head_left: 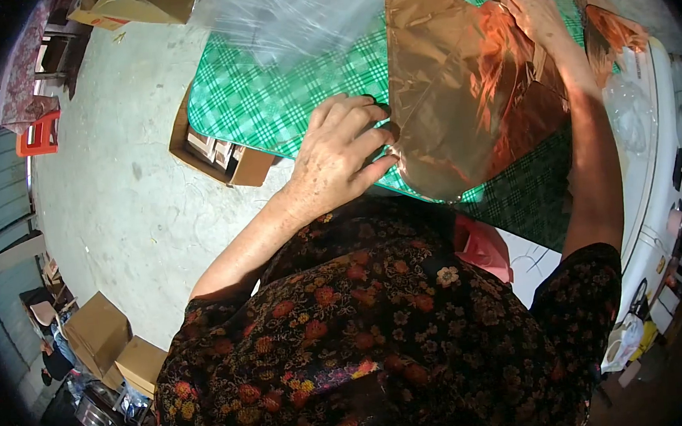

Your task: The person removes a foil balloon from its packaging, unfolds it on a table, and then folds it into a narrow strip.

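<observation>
A shiny, creased piece of copper-coloured foil lies over the right part of a table with a green checked cover. I cannot make out whether it is a bag or a single sheet. My left hand is at the foil's left edge, its fingers curled and closed on that edge. Farther off at the upper right, my right hand has its fingers bent and pressed together on the foil's far edge. My right forearm hides part of the foil's right side.
Clear plastic film covers the table's far left. More copper foil lies beyond my right arm, near a white rounded surface. An open cardboard box stands below the table's left edge. A red stool and cardboard boxes stand at left.
</observation>
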Available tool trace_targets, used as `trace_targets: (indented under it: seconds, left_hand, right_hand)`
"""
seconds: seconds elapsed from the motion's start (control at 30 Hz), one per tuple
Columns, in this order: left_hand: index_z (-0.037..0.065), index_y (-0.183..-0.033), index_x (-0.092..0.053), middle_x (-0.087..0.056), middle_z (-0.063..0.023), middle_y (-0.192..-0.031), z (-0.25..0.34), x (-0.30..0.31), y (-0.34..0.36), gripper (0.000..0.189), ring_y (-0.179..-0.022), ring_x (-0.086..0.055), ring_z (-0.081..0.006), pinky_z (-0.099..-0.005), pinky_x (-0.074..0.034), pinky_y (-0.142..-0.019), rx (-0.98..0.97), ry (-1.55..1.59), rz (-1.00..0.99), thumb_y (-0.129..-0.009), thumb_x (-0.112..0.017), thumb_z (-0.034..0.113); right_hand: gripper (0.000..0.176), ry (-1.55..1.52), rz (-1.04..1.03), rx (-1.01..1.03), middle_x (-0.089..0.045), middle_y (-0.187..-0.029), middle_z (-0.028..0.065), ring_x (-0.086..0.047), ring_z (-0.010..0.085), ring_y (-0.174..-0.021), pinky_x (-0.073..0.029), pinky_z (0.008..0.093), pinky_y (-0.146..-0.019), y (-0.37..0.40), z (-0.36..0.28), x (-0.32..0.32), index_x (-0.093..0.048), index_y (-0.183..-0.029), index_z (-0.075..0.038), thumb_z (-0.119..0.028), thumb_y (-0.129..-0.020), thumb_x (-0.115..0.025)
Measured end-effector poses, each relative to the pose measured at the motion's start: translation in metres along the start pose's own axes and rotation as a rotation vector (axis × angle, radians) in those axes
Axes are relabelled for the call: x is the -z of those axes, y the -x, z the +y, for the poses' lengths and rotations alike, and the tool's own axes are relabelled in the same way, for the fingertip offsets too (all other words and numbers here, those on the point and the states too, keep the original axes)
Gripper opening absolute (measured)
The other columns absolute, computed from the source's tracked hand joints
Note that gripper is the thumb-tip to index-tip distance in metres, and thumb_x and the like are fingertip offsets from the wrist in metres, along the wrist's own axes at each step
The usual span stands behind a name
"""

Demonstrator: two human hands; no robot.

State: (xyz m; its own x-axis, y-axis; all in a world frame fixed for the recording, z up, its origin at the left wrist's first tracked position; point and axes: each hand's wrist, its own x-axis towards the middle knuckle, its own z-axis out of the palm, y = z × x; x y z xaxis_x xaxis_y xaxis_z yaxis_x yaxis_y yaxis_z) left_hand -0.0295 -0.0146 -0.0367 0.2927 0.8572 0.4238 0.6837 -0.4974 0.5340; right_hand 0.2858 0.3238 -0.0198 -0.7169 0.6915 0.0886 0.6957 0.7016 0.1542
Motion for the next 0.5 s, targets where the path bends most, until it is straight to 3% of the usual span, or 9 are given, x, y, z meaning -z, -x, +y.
trace_targets:
  seconds: [0.33,0.43,0.5]
  left_hand:
    - [0.011,-0.102,-0.072,-0.064,-0.006,-0.121,0.001,0.001,-0.001,0.025,-0.123,-0.057,-0.0299,-0.0477,-0.043,-0.104,-0.022,-0.012,-0.004,-0.082,-0.081,0.024]
    - [0.01,-0.105,-0.071,-0.062,-0.0071,-0.124,0.004,0.005,-0.004,0.03,-0.123,-0.056,-0.0306,-0.0478,-0.042,-0.105,-0.025,-0.016,-0.014,-0.081,-0.082,0.024]
    - [0.008,-0.109,-0.07,-0.061,-0.0098,-0.126,0.008,0.012,-0.011,0.036,-0.124,-0.056,-0.0333,-0.049,-0.043,-0.105,-0.031,0.011,-0.033,-0.078,-0.082,0.022]
  right_hand:
    - [0.025,0.018,0.009,-0.014,-0.07,-0.112,0.0149,-0.066,0.0401,-0.104,-0.052,0.0542,-0.078,0.0,-0.004,-0.001,-0.056,-0.125,-0.016,-0.025,-0.102,-0.054]
    - [0.014,-0.056,0.027,-0.055,-0.068,-0.103,0.0147,-0.064,0.0401,-0.102,-0.052,0.0514,-0.077,0.003,-0.019,0.01,-0.056,-0.11,-0.011,-0.021,-0.1,-0.055]
    - [0.014,-0.066,0.235,0.09,-0.069,-0.104,0.0144,-0.064,0.0397,-0.103,-0.051,0.0529,-0.077,0.005,0.008,-0.033,-0.057,-0.109,-0.01,-0.021,-0.099,-0.056]
